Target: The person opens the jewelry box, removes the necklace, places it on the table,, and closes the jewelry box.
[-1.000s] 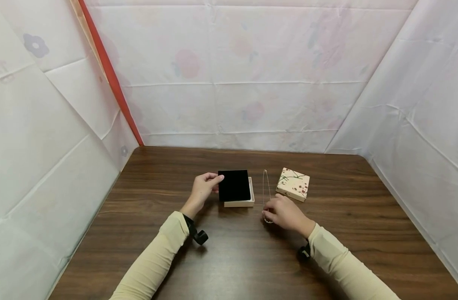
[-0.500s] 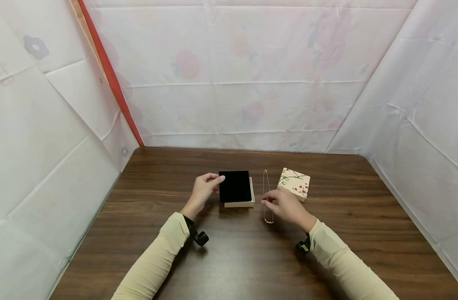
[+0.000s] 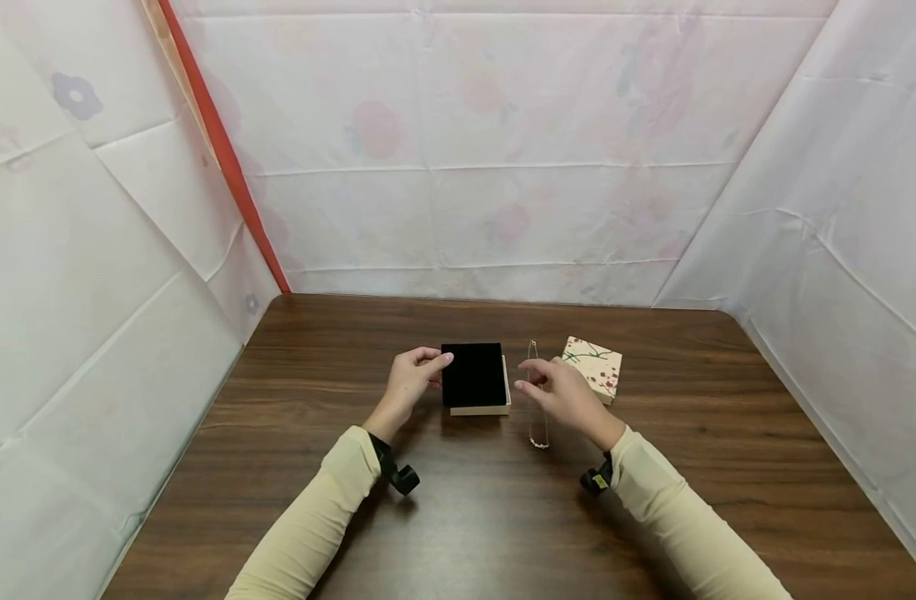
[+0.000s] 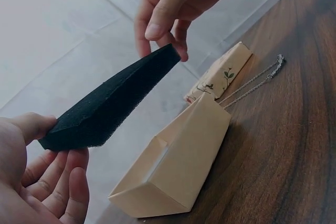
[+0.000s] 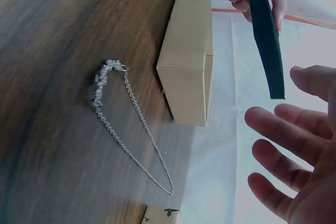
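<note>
Here the left hand [image 3: 407, 379] pinches a black pad [image 3: 473, 375]

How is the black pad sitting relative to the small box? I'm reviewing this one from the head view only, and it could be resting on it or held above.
Observer: The left wrist view shows the black pad held up clear of the box, with a gap between them.

Operator: I see a thumb on top; where are the fingers of the left grip?

Observer: In the left wrist view they are underneath the pad, opposite the thumb.

Operator: The right grip hides part of the necklace from me. Is it holding the chain?

Observer: No. The right wrist view shows the whole loop lying on the table, apart from that grip.
</note>
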`<state>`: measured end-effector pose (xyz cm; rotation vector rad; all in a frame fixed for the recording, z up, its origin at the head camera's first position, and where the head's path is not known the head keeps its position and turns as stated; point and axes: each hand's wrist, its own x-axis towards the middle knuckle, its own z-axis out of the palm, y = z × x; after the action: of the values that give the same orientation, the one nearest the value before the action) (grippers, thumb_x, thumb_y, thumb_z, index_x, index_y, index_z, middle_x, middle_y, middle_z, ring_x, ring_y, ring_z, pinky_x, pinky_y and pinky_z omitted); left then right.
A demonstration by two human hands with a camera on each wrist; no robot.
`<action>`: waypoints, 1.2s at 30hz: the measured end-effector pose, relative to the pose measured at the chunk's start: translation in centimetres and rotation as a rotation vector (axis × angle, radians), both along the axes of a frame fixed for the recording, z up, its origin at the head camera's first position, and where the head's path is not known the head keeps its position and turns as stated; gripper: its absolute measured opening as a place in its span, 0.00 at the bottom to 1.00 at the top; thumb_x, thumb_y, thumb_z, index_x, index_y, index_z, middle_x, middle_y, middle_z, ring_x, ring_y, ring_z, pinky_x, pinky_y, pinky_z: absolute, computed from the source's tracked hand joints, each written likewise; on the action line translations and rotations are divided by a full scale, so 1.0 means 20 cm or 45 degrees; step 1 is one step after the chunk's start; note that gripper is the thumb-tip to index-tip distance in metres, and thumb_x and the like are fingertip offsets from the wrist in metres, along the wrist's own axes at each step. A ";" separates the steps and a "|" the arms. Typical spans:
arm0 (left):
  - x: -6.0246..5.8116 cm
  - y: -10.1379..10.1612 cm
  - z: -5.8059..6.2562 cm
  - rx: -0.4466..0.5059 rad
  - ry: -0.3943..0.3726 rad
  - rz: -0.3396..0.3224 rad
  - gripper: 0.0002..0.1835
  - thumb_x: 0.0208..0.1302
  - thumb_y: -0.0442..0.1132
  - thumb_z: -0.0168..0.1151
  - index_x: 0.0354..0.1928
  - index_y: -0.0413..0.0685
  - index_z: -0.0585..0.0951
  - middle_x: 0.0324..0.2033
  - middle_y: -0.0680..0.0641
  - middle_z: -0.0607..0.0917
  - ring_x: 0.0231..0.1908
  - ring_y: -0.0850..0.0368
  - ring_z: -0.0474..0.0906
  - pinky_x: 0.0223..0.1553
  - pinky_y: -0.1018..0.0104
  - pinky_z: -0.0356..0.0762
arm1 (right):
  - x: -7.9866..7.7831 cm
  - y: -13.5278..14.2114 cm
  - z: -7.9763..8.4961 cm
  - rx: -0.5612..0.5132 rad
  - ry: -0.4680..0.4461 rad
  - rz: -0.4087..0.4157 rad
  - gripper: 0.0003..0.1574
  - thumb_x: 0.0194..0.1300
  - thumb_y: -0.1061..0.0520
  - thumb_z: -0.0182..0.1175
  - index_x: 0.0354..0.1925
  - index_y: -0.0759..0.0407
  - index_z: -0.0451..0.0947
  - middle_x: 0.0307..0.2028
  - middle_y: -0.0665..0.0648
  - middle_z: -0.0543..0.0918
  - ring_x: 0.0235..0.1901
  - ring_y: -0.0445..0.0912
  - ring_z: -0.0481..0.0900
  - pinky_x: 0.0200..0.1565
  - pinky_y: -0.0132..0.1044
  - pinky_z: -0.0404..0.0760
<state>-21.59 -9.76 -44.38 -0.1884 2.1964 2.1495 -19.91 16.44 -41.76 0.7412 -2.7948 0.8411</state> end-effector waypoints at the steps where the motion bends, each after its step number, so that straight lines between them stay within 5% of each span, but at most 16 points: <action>1: 0.00 0.00 0.00 -0.001 0.000 0.004 0.15 0.63 0.43 0.67 0.43 0.38 0.83 0.26 0.56 0.83 0.24 0.62 0.77 0.46 0.44 0.80 | 0.00 0.00 0.00 -0.004 -0.003 -0.008 0.20 0.66 0.50 0.63 0.53 0.57 0.81 0.32 0.51 0.87 0.33 0.44 0.76 0.37 0.38 0.74; 27: 0.01 0.02 0.02 -0.011 0.050 -0.019 0.14 0.62 0.43 0.68 0.43 0.39 0.83 0.25 0.56 0.84 0.25 0.61 0.77 0.46 0.43 0.79 | -0.07 -0.08 0.02 -0.113 -0.086 -0.024 0.29 0.64 0.51 0.65 0.59 0.65 0.77 0.35 0.54 0.88 0.38 0.49 0.82 0.40 0.43 0.77; 36: 0.03 0.03 0.01 -0.017 0.030 -0.012 0.14 0.62 0.43 0.68 0.42 0.39 0.84 0.26 0.55 0.84 0.25 0.61 0.77 0.40 0.55 0.82 | -0.04 -0.10 0.02 -0.152 -0.122 -0.014 0.28 0.64 0.51 0.65 0.58 0.64 0.77 0.33 0.53 0.87 0.35 0.46 0.80 0.42 0.43 0.77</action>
<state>-21.01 -9.07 -44.25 -0.1539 2.2200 2.1432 -20.76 14.36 -41.38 0.6838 -2.7974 1.0577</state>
